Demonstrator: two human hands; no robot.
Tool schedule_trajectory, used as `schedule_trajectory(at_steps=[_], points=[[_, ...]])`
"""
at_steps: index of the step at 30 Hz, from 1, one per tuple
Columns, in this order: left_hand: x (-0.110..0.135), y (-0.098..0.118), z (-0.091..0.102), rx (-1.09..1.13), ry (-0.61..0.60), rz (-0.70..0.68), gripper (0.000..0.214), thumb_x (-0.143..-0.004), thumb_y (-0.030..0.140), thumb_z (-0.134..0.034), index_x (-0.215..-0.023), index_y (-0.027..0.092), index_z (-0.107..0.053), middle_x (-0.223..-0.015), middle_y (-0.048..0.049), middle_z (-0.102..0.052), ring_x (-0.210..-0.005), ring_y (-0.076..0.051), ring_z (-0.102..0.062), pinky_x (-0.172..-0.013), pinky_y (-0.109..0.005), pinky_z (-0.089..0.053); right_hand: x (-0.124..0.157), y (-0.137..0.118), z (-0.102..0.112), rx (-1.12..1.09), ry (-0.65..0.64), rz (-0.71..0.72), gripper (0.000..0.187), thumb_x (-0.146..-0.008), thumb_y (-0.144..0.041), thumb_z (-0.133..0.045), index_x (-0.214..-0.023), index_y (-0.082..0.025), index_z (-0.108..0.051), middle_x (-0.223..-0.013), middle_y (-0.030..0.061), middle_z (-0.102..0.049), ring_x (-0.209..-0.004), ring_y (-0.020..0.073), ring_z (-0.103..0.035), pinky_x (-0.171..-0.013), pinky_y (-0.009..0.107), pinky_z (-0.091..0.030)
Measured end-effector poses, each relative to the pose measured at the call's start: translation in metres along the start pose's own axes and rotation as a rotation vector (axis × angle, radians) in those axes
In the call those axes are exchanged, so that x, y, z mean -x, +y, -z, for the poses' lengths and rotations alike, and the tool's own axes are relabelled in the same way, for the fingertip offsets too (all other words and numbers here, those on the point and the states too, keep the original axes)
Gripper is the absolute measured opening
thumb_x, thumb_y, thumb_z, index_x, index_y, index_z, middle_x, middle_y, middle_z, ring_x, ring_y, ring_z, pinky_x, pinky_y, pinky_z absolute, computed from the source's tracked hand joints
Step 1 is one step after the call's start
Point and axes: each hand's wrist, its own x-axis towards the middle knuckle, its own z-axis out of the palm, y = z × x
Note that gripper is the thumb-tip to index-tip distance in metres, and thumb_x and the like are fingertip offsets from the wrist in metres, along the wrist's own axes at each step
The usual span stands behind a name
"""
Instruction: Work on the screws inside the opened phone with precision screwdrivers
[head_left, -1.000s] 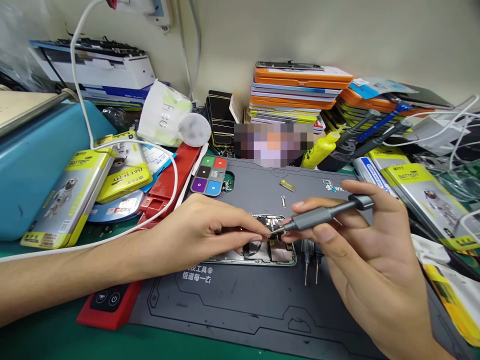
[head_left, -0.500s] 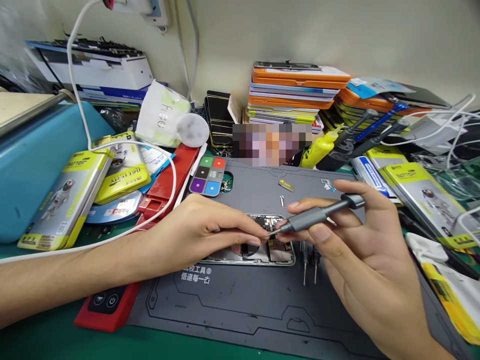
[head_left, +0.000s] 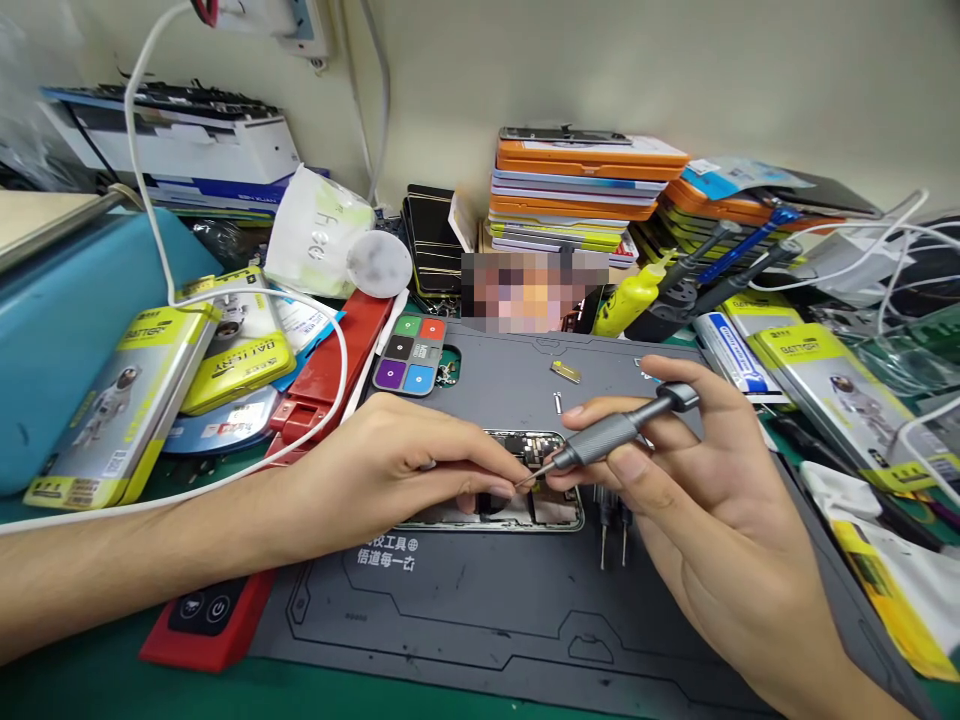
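My right hand (head_left: 720, 500) is closed around a grey precision screwdriver (head_left: 611, 440), held at a slant with its thin tip pointing down and left. That tip meets the fingertips of my left hand (head_left: 420, 455), whose thumb and forefinger are pinched together. Whatever they pinch, if anything, is too small to make out. Under both hands lies an opened phone (head_left: 555, 515), its inner parts exposed and partly covered by my fingers. Two more screwdrivers (head_left: 613, 520) lie beside the phone's right end, partly behind my right hand.
The phone rests on a grey work mat (head_left: 450, 620). A coloured screw tray (head_left: 411, 355) and a small gold-coloured part (head_left: 565, 372) sit farther back. On the left are a red lamp base (head_left: 202, 620) and battery boxes (head_left: 127, 400). A yellow bottle (head_left: 630, 295) stands behind.
The screwdriver tip has moved slightly down and left against my left fingertips. The whole view has shifted a little; both grips look the same.
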Motion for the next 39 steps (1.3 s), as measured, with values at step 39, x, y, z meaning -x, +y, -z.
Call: schedule_trajectory(at_steps=[39], points=[[-0.0011, 0.0025, 0.0013, 0.017, -0.053, 0.018, 0.017, -0.103, 0.016, -0.066, -0.112, 0.013, -0.08, -0.104, -0.0011, -0.082, -0.087, -0.009, -0.078, -0.081, -0.013, -0.057, -0.0005, -0.0025, -0.0015, -0.002, 0.005, -0.008, 0.041, -0.104, -0.02, -0.063, -0.14, -0.033, -0.049, -0.107, 0.0024, -0.077, -0.091, 0.0139, -0.078, -0.081, 0.023, -0.068]])
